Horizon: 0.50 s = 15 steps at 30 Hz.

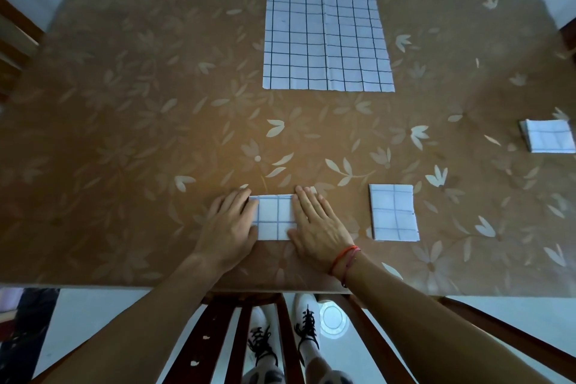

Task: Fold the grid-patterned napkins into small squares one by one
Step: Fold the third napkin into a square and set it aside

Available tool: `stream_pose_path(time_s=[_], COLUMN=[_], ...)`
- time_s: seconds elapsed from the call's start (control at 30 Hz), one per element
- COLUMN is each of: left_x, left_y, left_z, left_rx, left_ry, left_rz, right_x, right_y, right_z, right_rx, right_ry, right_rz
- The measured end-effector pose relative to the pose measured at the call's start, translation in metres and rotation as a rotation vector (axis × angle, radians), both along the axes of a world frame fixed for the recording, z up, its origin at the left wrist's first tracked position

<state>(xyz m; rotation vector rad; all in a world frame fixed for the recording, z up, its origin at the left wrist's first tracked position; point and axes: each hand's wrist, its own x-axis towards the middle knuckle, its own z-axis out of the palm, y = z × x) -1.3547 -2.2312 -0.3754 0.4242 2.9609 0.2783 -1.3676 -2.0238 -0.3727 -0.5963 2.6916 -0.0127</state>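
Observation:
A folded grid-patterned napkin (276, 217) lies near the table's front edge. My left hand (230, 226) presses flat on its left side and my right hand (318, 221) presses flat on its right side, fingers straight. A second folded napkin (394, 212) lies just to the right. A third small folded napkin (549, 135) sits at the right edge. A large napkin (325, 31), folded only into a wide rectangle, lies flat at the far middle of the table.
The table (124, 103) wears a brown cloth with pale leaf prints. A wooden chair (237, 337) stands under the front edge, with my shoes visible below. Wooden chair parts show at the left and right borders.

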Motion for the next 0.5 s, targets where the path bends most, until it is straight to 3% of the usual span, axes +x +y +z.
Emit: stream_pose_path(time_s=[0.13, 0.23, 0.37, 0.5], left_x=[-0.012, -0.02, -0.018, -0.01], left_y=[0.009, 0.017, 0.022, 0.025], left_z=[0.011, 0.017, 0.019, 0.031], left_rx=[0.011, 0.08, 0.377, 0.518], left_ry=[-0.087, -0.174, -0.15, -0.034], left_rz=[0.021, 0.153, 0.298, 0.258], right_x=[-0.003, -0.004, -0.01, -0.014], right_y=[0.0, 0.001, 0.002, -0.004], right_z=[0.008, 0.014, 0.028, 0.053], right_rx=[-0.033, -0.004, 0.025, -0.061], right_ry=[-0.035, -0.051, -0.033, -0.008], right_rz=[0.034, 0.055, 0.043, -0.003])
